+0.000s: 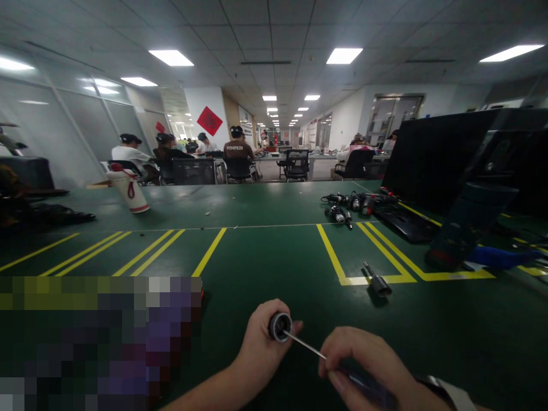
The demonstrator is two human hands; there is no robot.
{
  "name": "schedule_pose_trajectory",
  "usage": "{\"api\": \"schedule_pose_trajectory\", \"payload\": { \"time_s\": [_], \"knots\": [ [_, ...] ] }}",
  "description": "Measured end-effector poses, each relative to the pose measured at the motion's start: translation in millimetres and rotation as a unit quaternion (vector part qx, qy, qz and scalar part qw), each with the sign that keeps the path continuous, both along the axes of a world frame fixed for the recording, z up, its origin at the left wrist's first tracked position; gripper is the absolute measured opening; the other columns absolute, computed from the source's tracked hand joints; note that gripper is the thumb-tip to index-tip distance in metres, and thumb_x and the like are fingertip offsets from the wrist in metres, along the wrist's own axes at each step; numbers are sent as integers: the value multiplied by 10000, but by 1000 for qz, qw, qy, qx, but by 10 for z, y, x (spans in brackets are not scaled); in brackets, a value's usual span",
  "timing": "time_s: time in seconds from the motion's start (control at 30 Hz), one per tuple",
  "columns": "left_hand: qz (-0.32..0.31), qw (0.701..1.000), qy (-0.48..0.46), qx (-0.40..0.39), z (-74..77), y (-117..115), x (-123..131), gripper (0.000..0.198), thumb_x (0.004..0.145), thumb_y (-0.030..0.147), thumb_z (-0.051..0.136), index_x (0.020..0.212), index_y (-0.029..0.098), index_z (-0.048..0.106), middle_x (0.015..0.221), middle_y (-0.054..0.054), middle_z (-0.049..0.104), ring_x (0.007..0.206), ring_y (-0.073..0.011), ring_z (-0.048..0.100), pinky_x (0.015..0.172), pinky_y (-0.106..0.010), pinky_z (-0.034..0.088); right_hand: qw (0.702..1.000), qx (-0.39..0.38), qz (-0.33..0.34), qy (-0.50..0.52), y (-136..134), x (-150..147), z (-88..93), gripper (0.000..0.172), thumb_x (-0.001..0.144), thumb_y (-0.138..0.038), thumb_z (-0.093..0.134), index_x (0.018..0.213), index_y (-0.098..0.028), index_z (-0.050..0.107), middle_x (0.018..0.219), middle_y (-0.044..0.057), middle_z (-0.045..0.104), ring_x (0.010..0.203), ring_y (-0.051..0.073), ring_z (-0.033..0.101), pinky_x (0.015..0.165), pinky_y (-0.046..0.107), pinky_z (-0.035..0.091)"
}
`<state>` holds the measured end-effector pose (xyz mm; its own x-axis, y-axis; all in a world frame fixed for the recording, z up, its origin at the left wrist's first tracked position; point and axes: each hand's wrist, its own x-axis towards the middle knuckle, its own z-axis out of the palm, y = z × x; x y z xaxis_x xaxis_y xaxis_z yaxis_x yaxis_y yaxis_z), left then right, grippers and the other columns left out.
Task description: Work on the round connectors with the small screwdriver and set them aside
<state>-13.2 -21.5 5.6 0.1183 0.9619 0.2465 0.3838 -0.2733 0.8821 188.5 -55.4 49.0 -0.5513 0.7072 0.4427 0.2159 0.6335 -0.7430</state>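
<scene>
My left hand (263,337) is closed around a dark cylindrical part (273,327), its round open end turned towards me. Most of that part's body is hidden by my fingers. A screwdriver (363,382) is gripped in my right hand (368,359). Its thin metal shaft reaches left into the cylinder's opening; whether the tip meets a screw inside is too small to make out. Beyond my hands, a grey metal cylindrical piece with a narrow stem (379,285) lies on the green table (265,257), across a yellow tape line.
Several dark metal parts with cables (340,212) lie at the back right, beside a flat black device (405,222). A dark bottle (468,222) and a black monitor (428,154) stand at the right. A paper cup (131,191) stands at the back left. Seated people are farther off.
</scene>
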Motion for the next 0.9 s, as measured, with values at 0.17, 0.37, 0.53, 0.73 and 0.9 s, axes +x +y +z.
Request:
{"api": "schedule_pose_trajectory", "payload": {
  "time_s": [0.17,0.37,0.53,0.73,0.9],
  "knots": [
    [20,999,34,32,-20,12,24,162,691,189,672,621,184,526,607,43,495,572,-119,456,522,-215,363,999,-20,-41,-10,8,-43,-45,134,800,-142,572,844,-264,608,761,42,670,683,204,637,624,325,507],
    [0,999,-6,38,2,177,225,143,685,159,665,614,179,542,580,52,497,556,-115,453,516,-220,347,988,-124,-93,9,293,-76,55,260,845,-365,533,643,-212,590,605,18,600,565,176,558,518,302,429],
    [-4,998,-56,42,8,318,346,154,736,196,619,638,185,500,610,49,483,557,-110,447,521,-222,363,949,-253,-122,146,486,-91,-1,366,805,-499,587,616,-186,577,564,-4,578,529,142,522,506,269,418],
    [-30,993,-109,26,23,330,339,183,709,188,629,638,189,460,601,63,447,547,-99,419,519,-216,367,903,-323,-113,261,422,-133,-89,323,772,-454,657,630,-170,595,572,-6,595,532,124,512,507,243,408],
    [-57,990,-132,7,45,329,330,160,709,167,615,659,188,465,610,62,440,561,-103,428,545,-224,399,896,-325,-101,285,407,-135,-109,295,800,-418,638,647,-171,590,611,2,605,558,129,519,531,249,416]
  ]
}}
